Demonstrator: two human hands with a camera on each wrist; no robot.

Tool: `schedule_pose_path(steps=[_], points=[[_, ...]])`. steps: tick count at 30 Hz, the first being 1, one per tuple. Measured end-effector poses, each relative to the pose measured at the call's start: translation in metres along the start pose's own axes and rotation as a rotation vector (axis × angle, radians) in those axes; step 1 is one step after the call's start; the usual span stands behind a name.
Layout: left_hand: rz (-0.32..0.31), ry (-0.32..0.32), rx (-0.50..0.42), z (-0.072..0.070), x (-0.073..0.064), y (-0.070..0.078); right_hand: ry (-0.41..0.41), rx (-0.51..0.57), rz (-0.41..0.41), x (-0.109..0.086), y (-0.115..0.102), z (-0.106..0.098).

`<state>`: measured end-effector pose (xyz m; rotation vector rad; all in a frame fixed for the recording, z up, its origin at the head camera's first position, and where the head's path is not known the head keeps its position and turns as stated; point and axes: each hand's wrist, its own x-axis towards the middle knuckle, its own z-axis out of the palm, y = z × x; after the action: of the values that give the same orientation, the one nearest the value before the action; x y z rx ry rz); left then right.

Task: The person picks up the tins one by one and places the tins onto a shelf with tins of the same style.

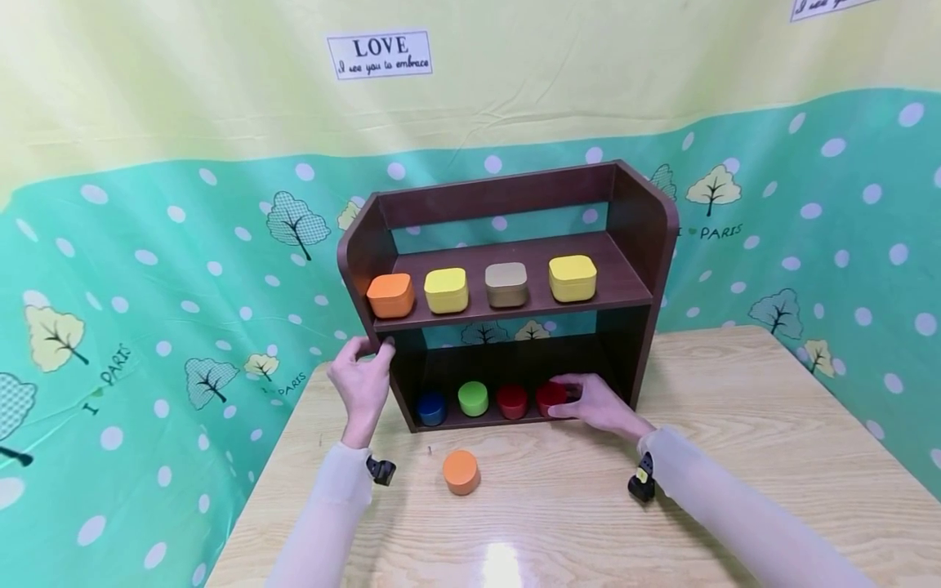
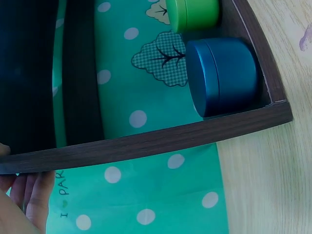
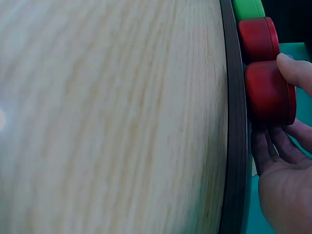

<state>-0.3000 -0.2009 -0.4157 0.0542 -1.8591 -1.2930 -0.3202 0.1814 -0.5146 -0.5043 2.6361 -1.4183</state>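
Observation:
A dark brown two-tier shelf point(image 1: 529, 250) stands on the table. My left hand point(image 1: 362, 382) grips the front edge of its left side panel, thumb inside and fingers outside in the left wrist view. At the right of the lower tier my right hand point(image 1: 594, 402) holds a red round tin point(image 3: 267, 92) between thumb and fingers. Directly beside it is a second red tin point(image 3: 257, 39). Farther left on that tier sit a green round tin point(image 1: 473, 398) and a blue round tin point(image 2: 224, 77). An orange round tin point(image 1: 461, 472) lies on the table in front.
On the upper tier, from left to right, stand square tins: orange point(image 1: 391, 296), yellow point(image 1: 446, 291), grey-brown point(image 1: 506, 285) and yellow point(image 1: 572, 278). The light wooden table point(image 1: 559, 523) runs under the shelf. A patterned cloth point(image 1: 184, 286) hangs behind and at the sides.

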Motion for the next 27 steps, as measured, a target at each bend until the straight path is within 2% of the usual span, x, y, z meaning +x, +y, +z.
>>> schedule_pose_path(steps=[15,27], points=[[-0.014,-0.008,-0.002,-0.0007,-0.0003,0.0006,0.007,0.002,0.022,0.0004,0.0,0.0009],[-0.026,-0.012,-0.013,-0.0003,-0.0006,0.0009,0.04,0.063,-0.062,-0.0073,-0.0014,-0.0035]])
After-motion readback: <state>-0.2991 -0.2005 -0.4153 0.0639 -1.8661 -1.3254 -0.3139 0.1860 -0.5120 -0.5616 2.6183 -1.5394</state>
